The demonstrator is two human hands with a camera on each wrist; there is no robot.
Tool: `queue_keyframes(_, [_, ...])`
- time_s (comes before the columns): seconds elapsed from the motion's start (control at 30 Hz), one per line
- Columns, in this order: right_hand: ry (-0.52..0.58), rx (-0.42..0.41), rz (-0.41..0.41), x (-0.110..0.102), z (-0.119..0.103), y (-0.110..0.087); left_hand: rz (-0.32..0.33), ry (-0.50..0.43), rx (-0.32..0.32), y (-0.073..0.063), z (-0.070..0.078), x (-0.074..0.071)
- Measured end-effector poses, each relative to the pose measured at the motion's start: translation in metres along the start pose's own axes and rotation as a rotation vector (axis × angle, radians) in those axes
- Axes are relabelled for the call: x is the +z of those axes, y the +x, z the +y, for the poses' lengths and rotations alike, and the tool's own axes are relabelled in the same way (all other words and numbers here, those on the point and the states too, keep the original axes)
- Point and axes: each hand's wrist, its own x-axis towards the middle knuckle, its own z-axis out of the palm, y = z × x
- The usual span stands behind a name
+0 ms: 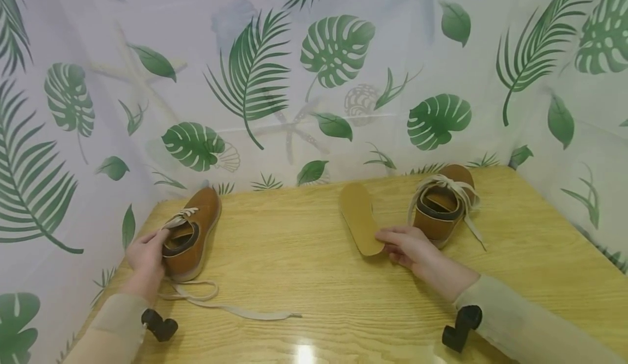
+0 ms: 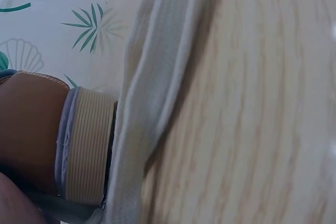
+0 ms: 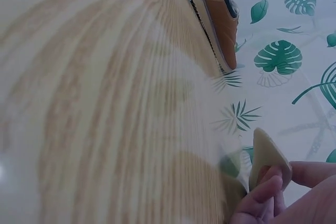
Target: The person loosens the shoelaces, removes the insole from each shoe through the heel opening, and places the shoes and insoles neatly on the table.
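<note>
At the left of the head view stands a brown shoe [image 1: 208,217], toe pointing away. My left hand [image 1: 146,252] grips its left side by the opening; some fingers are hidden. Its loose cream lace [image 1: 260,315] trails over the table, large in the left wrist view beside the shoe's heel [image 2: 31,135]. A tan insole [image 1: 358,217] is pinched at its near right edge by my right hand [image 1: 412,247]. The right wrist view shows the insole [image 3: 266,153] tilted between thumb and fingers. Just beyond that hand is a second brown shoe [image 1: 436,226], its laces tied in a bow.
The wood-grain table [image 1: 275,244] runs back to a leaf-patterned cloth [image 1: 382,102] hung behind it and along both sides. Black mounts sit on both wrists, the left mount [image 1: 159,326] and the right mount [image 1: 461,328].
</note>
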Motion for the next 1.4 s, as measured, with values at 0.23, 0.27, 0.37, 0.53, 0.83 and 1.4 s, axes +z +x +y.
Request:
queue_keyframes(0.23, [-0.042, -0.017, -0.035, 0.001, -0.002, 0.005, -0.011, -0.007, -0.005, 0.002, 0.001, 0.000])
queue_keyframes(0.27, [-0.042, -0.016, -0.036, 0.001, -0.003, 0.006, -0.011, -0.010, -0.007, 0.002, 0.001, 0.000])
queue_keyframes(0.37, [-0.032, -0.009, -0.022, 0.002, -0.003, 0.009, -0.014, -0.004, -0.010, 0.002, 0.000, -0.001])
queue_keyframes(0.53, [-0.013, 0.003, 0.002, 0.003, -0.004, 0.014, -0.027, 0.009, -0.017, 0.002, -0.001, -0.001])
queue_keyframes(0.83, [-0.024, 0.001, -0.023, 0.001, -0.005, 0.015, -0.105, -0.034, -0.040, 0.001, 0.004, -0.003])
queue_keyframes(1.4, [-0.030, -0.042, -0.122, -0.010, -0.003, 0.011, -0.336, 0.123, -0.114, 0.002, 0.021, -0.020])
